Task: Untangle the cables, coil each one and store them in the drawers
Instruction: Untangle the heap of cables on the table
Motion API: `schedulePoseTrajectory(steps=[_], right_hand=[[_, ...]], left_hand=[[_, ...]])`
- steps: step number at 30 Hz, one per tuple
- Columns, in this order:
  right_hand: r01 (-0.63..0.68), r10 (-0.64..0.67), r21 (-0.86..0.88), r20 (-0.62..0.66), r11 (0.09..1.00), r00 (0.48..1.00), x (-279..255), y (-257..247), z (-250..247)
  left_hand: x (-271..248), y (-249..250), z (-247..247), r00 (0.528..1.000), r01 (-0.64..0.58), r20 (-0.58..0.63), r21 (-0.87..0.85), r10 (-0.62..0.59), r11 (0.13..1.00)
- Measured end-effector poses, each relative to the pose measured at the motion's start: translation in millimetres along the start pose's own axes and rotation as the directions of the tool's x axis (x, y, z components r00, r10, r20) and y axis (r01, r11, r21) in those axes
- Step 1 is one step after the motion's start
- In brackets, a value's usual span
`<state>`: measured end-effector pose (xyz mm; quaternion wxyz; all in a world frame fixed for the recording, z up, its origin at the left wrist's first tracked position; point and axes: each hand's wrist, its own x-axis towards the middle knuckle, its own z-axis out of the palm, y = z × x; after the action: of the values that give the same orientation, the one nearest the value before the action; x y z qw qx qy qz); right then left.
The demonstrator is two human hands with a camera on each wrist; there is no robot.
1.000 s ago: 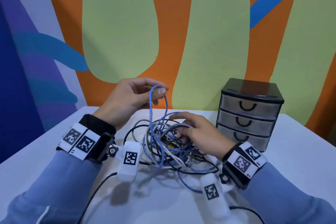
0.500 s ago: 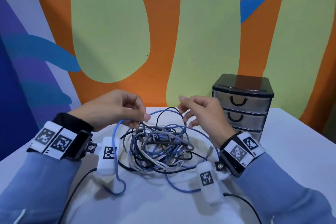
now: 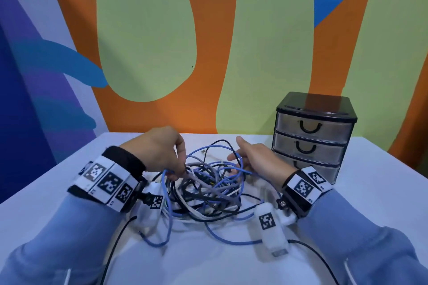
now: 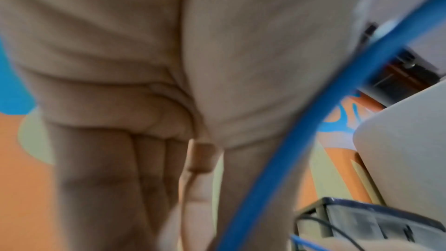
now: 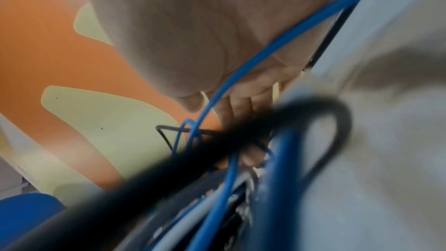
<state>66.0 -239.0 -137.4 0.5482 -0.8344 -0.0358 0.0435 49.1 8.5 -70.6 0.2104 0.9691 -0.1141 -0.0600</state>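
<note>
Blue, grey, white and black cables (image 3: 203, 190) heaped in one tangle at the middle of the table (image 3: 370, 203), none yet freed or coiled. Left hand (image 3: 159, 152) curled down onto the near-left edge of the pile, fingertips pinching where a blue cable (image 3: 167, 194) leaves the knot, likely to hold one strand fast while the rest is worked loose. Right hand (image 3: 254, 159) at the far-right edge, fingers loosely spread and mostly straight, another blue strand running across the palm side; whether any finger closes on it cannot be told, the right wrist view being too blurred. Probably poised to lift or part loops opposite the left hand's hold. Long blue loop (image 3: 231, 239) trailing out toward the near edge, slack on the surface. Small drawer unit (image 3: 312, 136) with a black top and three translucent drawers, all closed, just right of the right hand, near enough for stowing later. Pale, smooth tabletop. Behind, a wall (image 3: 148, 30) painted in orange, pale green, blue and purple shapes.
</note>
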Motion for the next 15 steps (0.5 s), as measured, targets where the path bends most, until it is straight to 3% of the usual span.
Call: schedulePoseTrajectory(steps=[5, 9, 12, 15], right_hand=[[0.018, 0.001, -0.141, 0.134, 0.990, 0.991, -12.4, -6.3, -6.4], [0.156, -0.140, -0.078, 0.180, 0.985, 0.974, -21.2, -10.5, -4.0], [0.286, -0.282, -0.054, 0.072, 0.957, 0.957, -25.8, -14.1, -0.7], [0.278, -0.281, 0.055, 0.057, 0.959, 0.958, -24.5, -13.9, -3.5]], left_hand=[[14.7, 3.7, 14.6, 0.940, -0.199, -0.312, -0.165, 0.140, 0.966], [21.6, 2.7, 22.8, 0.916, -0.322, -0.365, -0.417, 0.168, 0.850], [21.6, 8.0, 29.1, 0.905, -0.393, -0.377, -0.561, 0.198, 0.728], [19.8, 13.0, 32.6, 0.896, -0.441, -0.380, -0.691, 0.231, 0.572]])
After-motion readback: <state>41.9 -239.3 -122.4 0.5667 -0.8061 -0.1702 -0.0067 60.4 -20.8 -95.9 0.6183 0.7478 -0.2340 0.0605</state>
